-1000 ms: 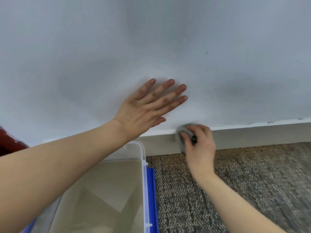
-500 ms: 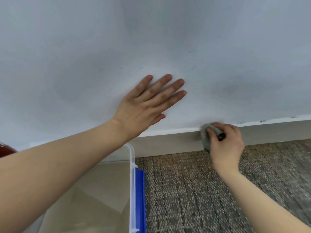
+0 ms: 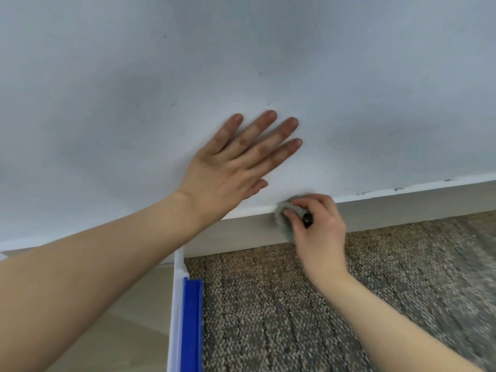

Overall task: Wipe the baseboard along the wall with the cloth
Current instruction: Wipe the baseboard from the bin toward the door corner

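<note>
A small grey cloth (image 3: 284,220) is bunched up against the pale grey baseboard (image 3: 402,213), at its top edge under the white wall (image 3: 349,89). My right hand (image 3: 319,232) grips the cloth with curled fingers and holds it against the board; something small and dark shows between its fingers. My left hand (image 3: 233,167) lies flat on the wall with straight, spread fingers, up and to the left of the cloth.
A clear plastic storage bin (image 3: 177,304) with a blue latch (image 3: 192,323) stands on the floor at lower left, against the baseboard. Speckled brown-grey carpet (image 3: 295,318) covers the floor to the right. Small dark marks dot the baseboard's top edge at far right.
My right hand slid the cloth to the right along the baseboard, then a little back to the left. The bin has drifted left in view. My left hand stays flat on the wall.
</note>
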